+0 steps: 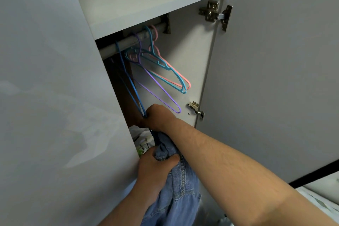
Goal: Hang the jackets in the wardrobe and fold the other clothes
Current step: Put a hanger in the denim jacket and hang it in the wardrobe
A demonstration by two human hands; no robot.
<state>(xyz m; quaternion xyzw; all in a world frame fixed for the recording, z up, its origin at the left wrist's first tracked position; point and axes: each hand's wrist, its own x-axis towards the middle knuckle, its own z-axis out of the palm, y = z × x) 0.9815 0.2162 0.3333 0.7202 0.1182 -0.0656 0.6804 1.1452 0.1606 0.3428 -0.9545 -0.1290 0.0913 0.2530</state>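
Observation:
A blue denim jacket [176,187] hangs bunched in front of the open wardrobe. My left hand [156,169] grips a fold of its upper part. My right hand [157,117] reaches into the wardrobe and holds the lower end of a dark blue wire hanger [128,82], whose hook sits on the metal rail [132,40]. The jacket's top edge is just below that hand, beside the hanger's lower end; whether the hanger is inside the jacket cannot be told.
On the rail also hang a purple hanger [161,90], a teal hanger [174,77] and a pink hanger [183,77]. A white shelf [146,5] lies above. The right door [275,79] stands open; the left door [55,79] is close by. White bags [141,139] lie on the wardrobe floor.

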